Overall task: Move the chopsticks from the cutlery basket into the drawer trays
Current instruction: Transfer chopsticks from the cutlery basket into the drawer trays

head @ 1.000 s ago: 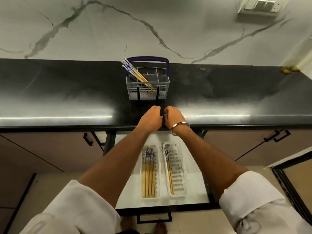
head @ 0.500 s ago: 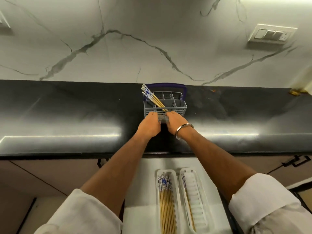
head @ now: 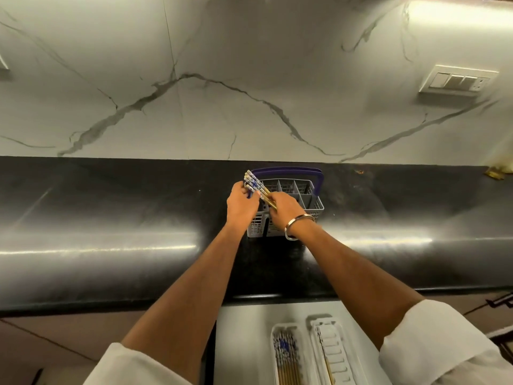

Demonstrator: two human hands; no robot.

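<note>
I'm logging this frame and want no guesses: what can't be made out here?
All from the head view:
- How many chopsticks remain in the cutlery basket: both hands cover their lower parts.
- The grip of the right hand: its fingers are hidden behind its back.
- Contents of the drawer trays: cut off by the bottom edge.
- The basket's near-left cells: behind the left hand.

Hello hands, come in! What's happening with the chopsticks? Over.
Left hand and right hand both gripping the chopsticks, not yet out of the cutlery basket. Drawer trays open below. Nothing blocking.
</note>
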